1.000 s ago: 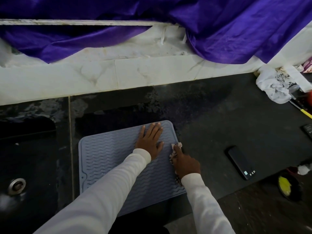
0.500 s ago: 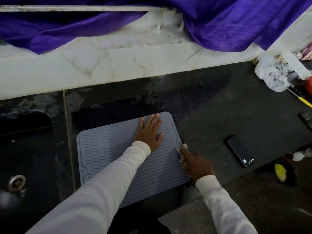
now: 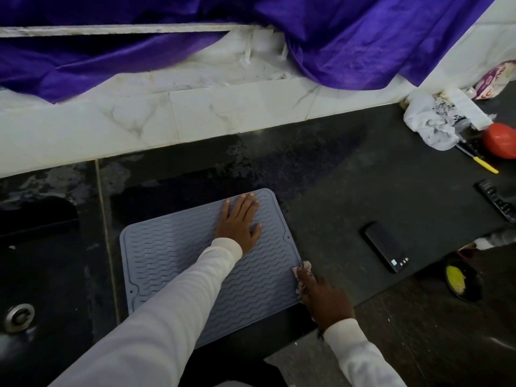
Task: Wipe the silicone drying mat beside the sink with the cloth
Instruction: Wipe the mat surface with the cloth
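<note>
A grey-blue silicone drying mat [image 3: 178, 255] with a wavy ribbed surface lies on the dark countertop, just right of the black sink [image 3: 36, 275]. My left hand [image 3: 240, 222] lies flat with straight fingers on the mat's far right part. My right hand [image 3: 325, 297] grips a small pale cloth [image 3: 303, 270] at the mat's right edge near its front corner. Most of the cloth is hidden under the hand.
A black phone [image 3: 386, 247] lies right of the mat. Further right are a remote [image 3: 497, 203], a dark bowl with something yellow [image 3: 460, 279], a white rag [image 3: 432, 125], a red object [image 3: 501, 141] and a yellow-handled tool [image 3: 480, 160]. Purple fabric [image 3: 349, 37] hangs over the marble ledge.
My right hand has slid the cloth along the mat's right edge toward me, from near its middle to the front corner. My left hand stays flat on the mat.
</note>
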